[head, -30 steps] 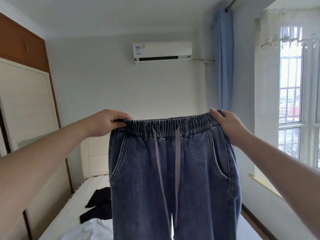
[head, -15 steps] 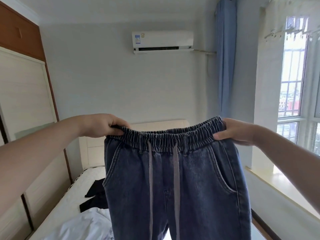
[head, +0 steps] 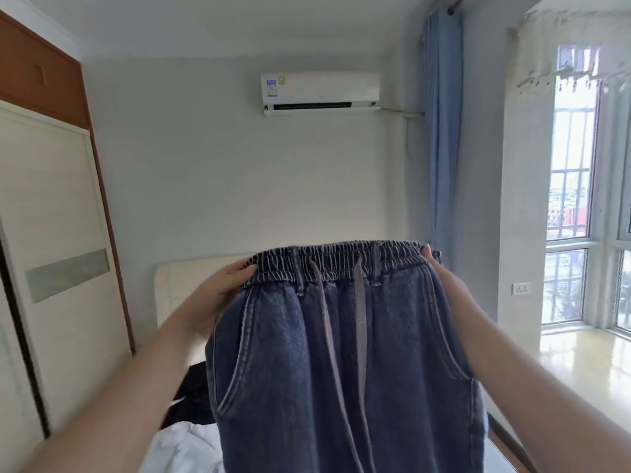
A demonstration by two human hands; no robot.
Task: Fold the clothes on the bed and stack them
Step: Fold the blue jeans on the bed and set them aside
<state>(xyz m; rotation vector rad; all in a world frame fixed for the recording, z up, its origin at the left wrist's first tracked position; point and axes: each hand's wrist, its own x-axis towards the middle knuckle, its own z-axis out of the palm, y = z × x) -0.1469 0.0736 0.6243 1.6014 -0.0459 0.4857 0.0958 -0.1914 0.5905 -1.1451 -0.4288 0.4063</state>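
Here I am holding the blue jeans [head: 341,353] up in the air in front of me, above the bed [head: 177,452], with the elastic waistband uppermost and the two grey drawstrings [head: 360,319] hanging down the front. My left hand [head: 218,295] is gripping the left end of the waistband, fingers curled behind the denim and the thumb lying on the front of the band. My right hand [head: 444,281] is holding the right end, mostly hidden behind the cloth, with only a fingertip showing at the band's top corner. The legs are hanging down past the bottom of the view. Below, near the bed's left edge, a black garment [head: 191,397] is lying crumpled, and white cloth [head: 184,448] is lying just in front of it. An air conditioner [head: 321,92] is hanging on the far wall, beside a blue curtain [head: 442,131].
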